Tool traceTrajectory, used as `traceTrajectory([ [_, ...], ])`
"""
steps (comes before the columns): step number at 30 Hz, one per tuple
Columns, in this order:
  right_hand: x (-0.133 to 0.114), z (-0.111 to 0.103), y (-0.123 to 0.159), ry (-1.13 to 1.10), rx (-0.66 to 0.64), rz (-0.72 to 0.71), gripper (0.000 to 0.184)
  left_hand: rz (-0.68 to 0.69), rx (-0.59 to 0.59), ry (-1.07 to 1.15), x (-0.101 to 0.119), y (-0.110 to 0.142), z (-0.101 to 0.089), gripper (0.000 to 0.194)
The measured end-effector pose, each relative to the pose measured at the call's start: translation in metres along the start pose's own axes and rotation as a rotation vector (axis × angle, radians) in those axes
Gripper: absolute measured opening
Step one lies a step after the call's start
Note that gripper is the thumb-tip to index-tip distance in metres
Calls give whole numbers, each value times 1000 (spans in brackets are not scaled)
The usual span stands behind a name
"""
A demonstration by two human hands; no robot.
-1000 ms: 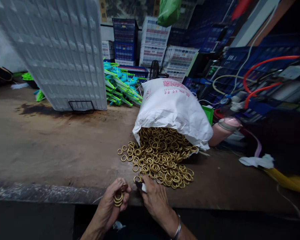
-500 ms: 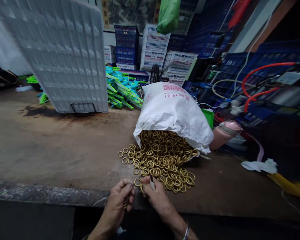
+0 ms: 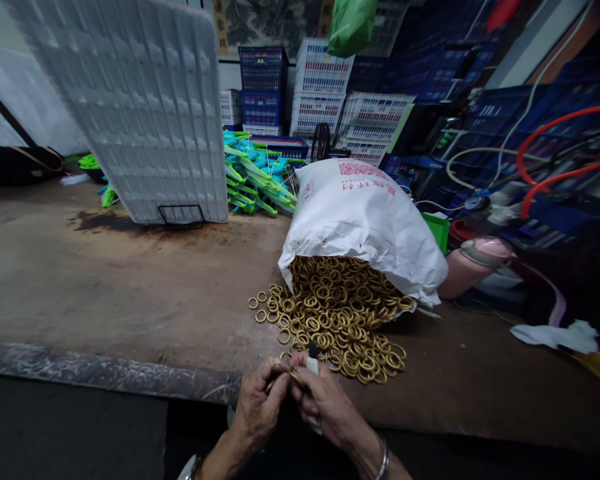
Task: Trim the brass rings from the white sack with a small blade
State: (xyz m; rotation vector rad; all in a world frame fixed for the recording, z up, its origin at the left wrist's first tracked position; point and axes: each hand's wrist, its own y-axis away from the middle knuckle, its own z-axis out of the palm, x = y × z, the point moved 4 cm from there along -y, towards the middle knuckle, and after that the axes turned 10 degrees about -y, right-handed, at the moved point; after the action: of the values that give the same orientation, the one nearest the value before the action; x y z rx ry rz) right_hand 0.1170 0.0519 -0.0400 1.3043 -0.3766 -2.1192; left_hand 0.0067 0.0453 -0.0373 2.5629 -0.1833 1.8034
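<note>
My left hand (image 3: 260, 399) is closed with gold-coloured rings in its fingers, partly hidden by the thumb. My right hand (image 3: 327, 403) meets it at the table's front edge. A gold ring (image 3: 296, 379) is pinched by its thumb and fingers, and a slim pale tool (image 3: 312, 364) with a black end is gripped in the same hand. Whether the tool is a knife or a marker I cannot tell. Just beyond the hands lies a heap of gold rings (image 3: 330, 320), spilling from the mouth of a white woven sack (image 3: 365, 213) lying on its side.
On the wooden table (image 3: 130, 287) a white ribbed panel (image 3: 175, 127) stands upright at left. Behind it lie green and blue plastic pieces (image 3: 255, 177). Stacked crates (image 3: 320, 87) fill the back. A pink bottle (image 3: 475, 267) and red hoses (image 3: 525, 160) are at right.
My hands have come together, and the ring in the right hand now meets the fingers of the left. The whole view has shifted, so things appear farther right.
</note>
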Motion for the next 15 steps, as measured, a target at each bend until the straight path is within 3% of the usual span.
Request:
traceTrajectory([
  [8,2,-6,-2,116,70,-89,45,32,28,-60,2,1,-2,13],
  [12,3,-12,-5,253,79,-164,43,-7,82,-52,-2,2,-3,12],
  [15,4,-18,-9,374,93,-229,39,-97,19,65,-3,2,0,15],
])
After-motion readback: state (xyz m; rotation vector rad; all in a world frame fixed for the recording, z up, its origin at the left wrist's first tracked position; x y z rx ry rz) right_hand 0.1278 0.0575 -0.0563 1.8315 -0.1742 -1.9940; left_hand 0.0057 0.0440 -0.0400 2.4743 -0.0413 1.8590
